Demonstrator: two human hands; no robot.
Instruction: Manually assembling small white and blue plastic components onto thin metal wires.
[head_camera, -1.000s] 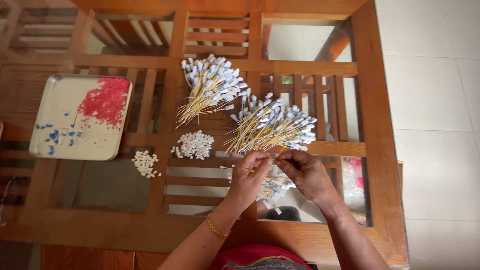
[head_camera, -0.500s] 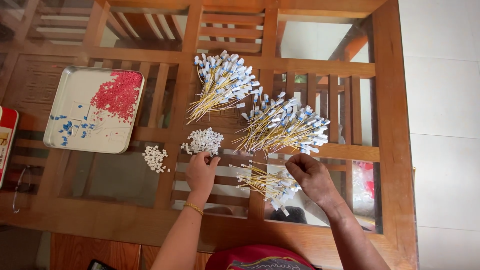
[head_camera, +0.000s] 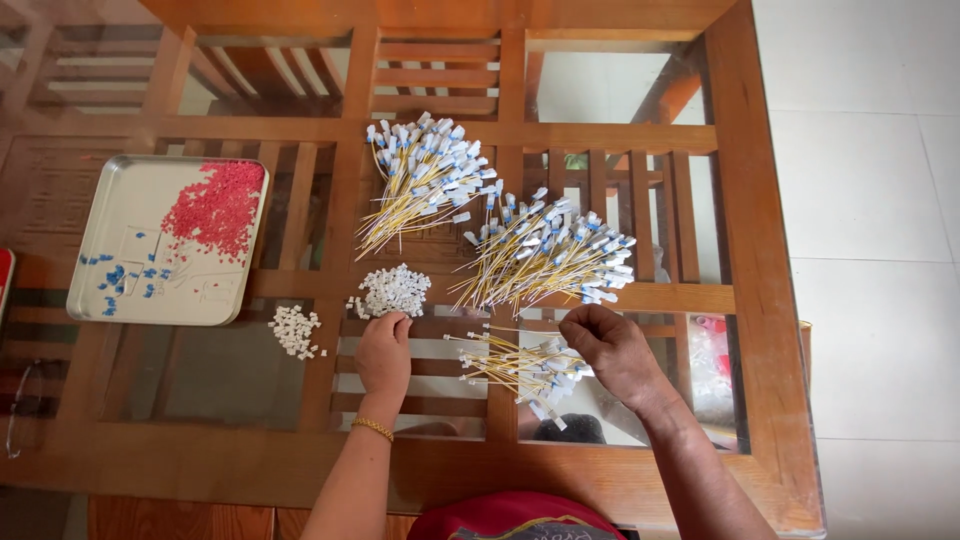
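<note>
White plastic pieces (head_camera: 393, 290) lie in a small heap on the glass-topped table (head_camera: 760, 300), near the middle of its near half, and the left hand (head_camera: 384, 352) rests just behind them with its fingertips touching the heap's near edge, fingers curled down as if pinching at the pieces; whether one is actually gripped cannot be told. A gold bracelet (head_camera: 372, 428) circles that wrist. A second, smaller heap of white pieces (head_camera: 295, 330) sits to the left, apart from the hand. The right hand (head_camera: 612, 352) lies loosely clenched over the right end of a small bundle of yellow wires (head_camera: 515, 368) with white and blue ends, close to the table's near edge; its fingers are folded onto the bundle, though a firm grasp cannot be confirmed. Two larger fans of the same wires lie farther back: one (head_camera: 545, 258) just beyond the right hand, another (head_camera: 420, 175) toward the table's centre. Near the left edge a pale square tray (head_camera: 100, 300) holds red granules (head_camera: 222, 205) in its far right corner and scattered blue bits (head_camera: 115, 275) along its left side.
</note>
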